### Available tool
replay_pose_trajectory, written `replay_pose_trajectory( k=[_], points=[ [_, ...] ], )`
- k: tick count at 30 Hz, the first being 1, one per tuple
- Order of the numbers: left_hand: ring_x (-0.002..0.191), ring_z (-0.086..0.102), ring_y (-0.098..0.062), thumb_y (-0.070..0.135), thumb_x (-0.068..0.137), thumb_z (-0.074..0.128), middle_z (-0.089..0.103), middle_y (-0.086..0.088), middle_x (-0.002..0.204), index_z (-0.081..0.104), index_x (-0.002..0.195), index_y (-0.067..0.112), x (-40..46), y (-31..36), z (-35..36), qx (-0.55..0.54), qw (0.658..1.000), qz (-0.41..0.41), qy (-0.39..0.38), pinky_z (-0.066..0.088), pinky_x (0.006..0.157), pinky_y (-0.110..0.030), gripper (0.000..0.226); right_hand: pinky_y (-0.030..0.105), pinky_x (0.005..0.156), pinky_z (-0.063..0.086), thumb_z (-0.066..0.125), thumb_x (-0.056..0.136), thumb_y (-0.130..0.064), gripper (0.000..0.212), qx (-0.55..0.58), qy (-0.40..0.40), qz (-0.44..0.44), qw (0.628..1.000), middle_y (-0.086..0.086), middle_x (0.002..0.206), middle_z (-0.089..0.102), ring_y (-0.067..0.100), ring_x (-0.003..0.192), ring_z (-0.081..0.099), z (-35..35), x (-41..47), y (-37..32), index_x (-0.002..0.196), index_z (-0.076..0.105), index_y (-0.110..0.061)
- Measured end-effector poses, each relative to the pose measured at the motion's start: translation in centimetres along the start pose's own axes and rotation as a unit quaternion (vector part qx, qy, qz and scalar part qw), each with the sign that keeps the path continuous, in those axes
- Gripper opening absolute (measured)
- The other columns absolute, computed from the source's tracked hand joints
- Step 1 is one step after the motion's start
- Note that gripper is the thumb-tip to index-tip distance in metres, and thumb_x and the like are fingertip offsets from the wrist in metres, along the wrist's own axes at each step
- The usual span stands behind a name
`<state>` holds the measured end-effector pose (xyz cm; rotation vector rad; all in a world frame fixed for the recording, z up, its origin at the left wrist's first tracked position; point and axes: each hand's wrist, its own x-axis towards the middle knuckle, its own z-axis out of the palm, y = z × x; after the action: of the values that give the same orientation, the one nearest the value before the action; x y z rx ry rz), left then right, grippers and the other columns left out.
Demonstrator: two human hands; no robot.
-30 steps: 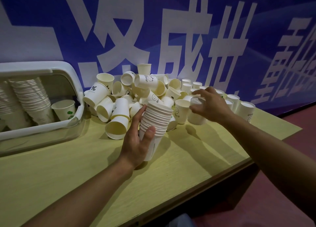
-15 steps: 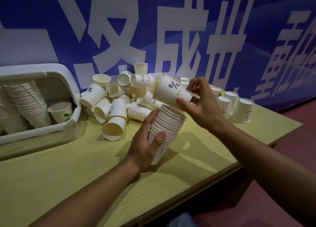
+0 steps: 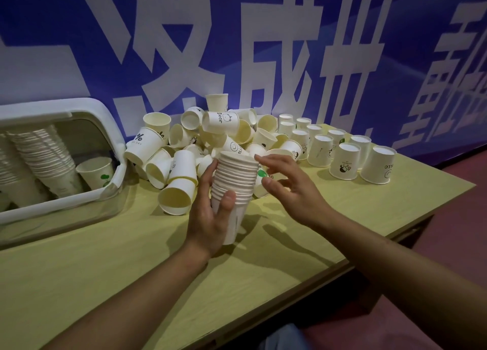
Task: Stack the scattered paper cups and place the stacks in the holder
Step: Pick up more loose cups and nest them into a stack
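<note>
My left hand (image 3: 210, 212) grips a tall stack of white paper cups (image 3: 235, 183), mouths up and tilted slightly right, above the table. Just right of the stack's top, my right hand (image 3: 287, 186) hovers with loosely spread fingers and holds nothing. A jumbled pile of loose cups (image 3: 210, 141) lies behind the stack against the wall. To its right, several cups stand upside down in rows (image 3: 342, 157). The white holder (image 3: 116, 149) at the left has several stacks leaning inside and one single cup with a green print (image 3: 96, 171).
The yellow-green table (image 3: 131, 265) has bare surface in front of the hands; its front edge runs diagonally toward the right corner. A blue banner with large white characters (image 3: 263, 59) backs the table. Reddish floor (image 3: 448, 257) shows at the right.
My right hand lifted a printed cup from the pile, set it into the top of the stack and let go. The left hand kept its grip on the stack throughout.
</note>
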<state>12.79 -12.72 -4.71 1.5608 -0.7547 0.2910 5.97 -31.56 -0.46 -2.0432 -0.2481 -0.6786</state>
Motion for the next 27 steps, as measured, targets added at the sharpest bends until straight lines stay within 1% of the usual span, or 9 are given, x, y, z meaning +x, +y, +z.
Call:
replay_pose_trajectory(
  k=[3,6,8,10,12,15,22,25,27],
  points=[
    [0.133,0.051,-0.007,0.055,0.088,0.052,0.048,0.015,0.148,0.031,0.146,0.047,-0.1,-0.3,-0.6,0.001,1.0,-0.003,-0.014,0.047,0.107,-0.033,0.063,0.023,0.086,0.05,0.062,0.096,-0.028,0.036,-0.029,0.068,0.023,0.997,-0.008,0.129,0.049,0.003,0.112,0.053,-0.4,0.6,1.4,0.129,0.055,-0.038],
    [0.129,0.053,-0.003,0.056,0.087,0.053,0.05,0.023,0.143,0.032,0.145,0.047,0.0,-0.3,-1.1,-0.019,1.0,-0.012,-0.003,0.047,0.104,-0.024,0.063,0.041,0.099,0.049,0.072,0.089,-0.029,0.056,-0.08,0.162,0.115,0.977,-0.005,0.132,0.045,0.013,0.119,0.049,-0.9,2.3,4.1,0.137,0.045,-0.041],
    [0.126,0.054,0.0,0.057,0.086,0.053,0.053,0.033,0.137,0.032,0.144,0.048,0.3,-0.3,-1.3,-0.023,1.0,-0.019,0.008,0.046,0.1,-0.018,0.062,0.048,0.11,0.041,0.077,0.085,-0.03,0.07,-0.116,0.167,0.177,0.963,0.001,0.141,0.041,0.022,0.131,0.042,-1.2,3.7,6.0,0.142,0.039,-0.04],
    [0.124,0.056,0.002,0.057,0.086,0.053,0.054,0.035,0.133,0.033,0.143,0.048,0.4,-0.2,-1.5,-0.023,0.999,-0.024,0.015,0.046,0.098,-0.016,0.062,0.051,0.112,0.038,0.08,0.082,-0.031,0.08,-0.117,0.151,0.214,0.958,0.004,0.15,0.039,0.024,0.137,0.039,-1.4,4.7,7.4,0.148,0.035,-0.034],
    [0.123,0.058,-0.002,0.056,0.086,0.054,0.057,0.024,0.136,0.033,0.144,0.046,0.5,-0.1,-1.6,-0.025,0.999,-0.027,0.016,0.049,0.098,-0.021,0.063,0.05,0.111,0.041,0.08,0.082,-0.027,0.084,-0.089,0.13,0.229,0.961,0.003,0.153,0.041,0.024,0.138,0.041,-1.3,5.2,8.1,0.152,0.032,-0.029],
    [0.124,0.058,-0.007,0.056,0.086,0.054,0.058,0.01,0.14,0.034,0.146,0.043,0.3,0.1,-1.7,-0.025,0.999,-0.028,0.011,0.05,0.1,-0.025,0.064,0.045,0.105,0.047,0.077,0.085,-0.023,0.077,-0.063,0.117,0.233,0.963,0.003,0.149,0.047,0.023,0.134,0.047,-1.2,5.5,8.4,0.15,0.036,-0.025],
    [0.126,0.056,-0.004,0.056,0.085,0.055,0.053,0.014,0.143,0.034,0.141,0.05,-0.3,0.0,-1.9,-0.013,0.999,-0.031,-0.006,0.047,0.099,-0.018,0.061,0.036,0.089,0.056,0.079,0.082,-0.031,0.071,-0.064,0.167,0.168,0.969,-0.001,0.145,0.049,0.02,0.119,0.056,-2.3,6.1,6.3,0.144,0.043,-0.028],
    [0.13,0.054,-0.007,0.056,0.085,0.056,0.052,0.01,0.147,0.034,0.143,0.049,-0.6,-0.3,-2.1,0.001,0.999,-0.029,-0.02,0.046,0.107,-0.028,0.062,0.031,0.086,0.057,0.078,0.084,-0.03,0.071,-0.032,0.163,0.115,0.979,0.0,0.145,0.049,0.018,0.116,0.057,-2.6,6.2,3.1,0.145,0.041,-0.027],
    [0.132,0.053,-0.009,0.056,0.086,0.056,0.051,0.009,0.147,0.035,0.144,0.049,-0.8,-0.4,-2.3,0.009,0.999,-0.027,-0.027,0.045,0.11,-0.037,0.062,0.021,0.079,0.056,0.074,0.087,-0.031,0.067,-0.01,0.153,0.079,0.985,0.001,0.144,0.048,0.016,0.114,0.056,-2.4,6.0,0.6,0.145,0.04,-0.028]
  ],
)
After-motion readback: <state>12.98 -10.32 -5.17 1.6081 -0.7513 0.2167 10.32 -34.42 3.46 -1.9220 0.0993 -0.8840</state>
